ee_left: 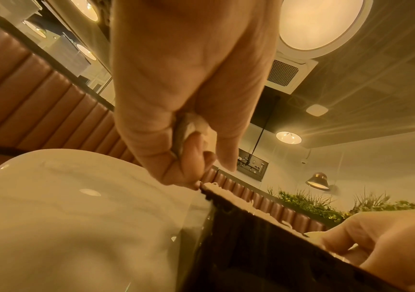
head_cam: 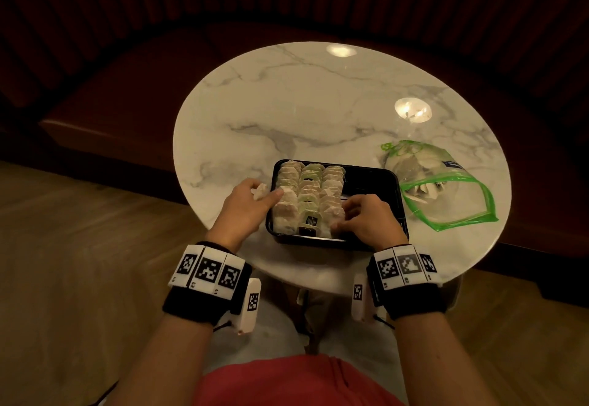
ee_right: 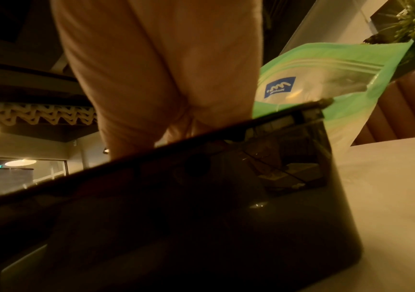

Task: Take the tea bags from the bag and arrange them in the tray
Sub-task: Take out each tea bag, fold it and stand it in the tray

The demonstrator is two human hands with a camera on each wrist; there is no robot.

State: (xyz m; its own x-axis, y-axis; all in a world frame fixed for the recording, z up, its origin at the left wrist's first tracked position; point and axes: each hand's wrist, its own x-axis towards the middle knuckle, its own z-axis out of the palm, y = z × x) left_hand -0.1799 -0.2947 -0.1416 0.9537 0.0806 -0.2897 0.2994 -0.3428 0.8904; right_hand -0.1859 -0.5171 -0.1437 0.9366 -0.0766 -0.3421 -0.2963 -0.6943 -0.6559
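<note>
A black tray [head_cam: 387, 172] sits at the near side of the round marble table [head_cam: 302, 102] and holds three rows of tea bags [head_cam: 309, 188]; its right part is bare. My left hand [head_cam: 264, 196] is at the tray's left edge. It grips a pale tea bag [ee_left: 196, 128] in its curled fingers, and one finger reaches to the left row. My right hand [head_cam: 347, 214] hovers over the near end of the third row, fingers curled round a tea bag [head_cam: 338, 222] there. The clear, green-edged zip bag [head_cam: 443, 188] lies right of the tray, with more tea bags inside.
The table's far half carries only lamp reflections. A dark padded bench curves behind the table, and wooden floor lies to the left. In the right wrist view the tray wall [ee_right: 201, 217] hides my fingertips, with the zip bag [ee_right: 326, 83] standing just beyond it.
</note>
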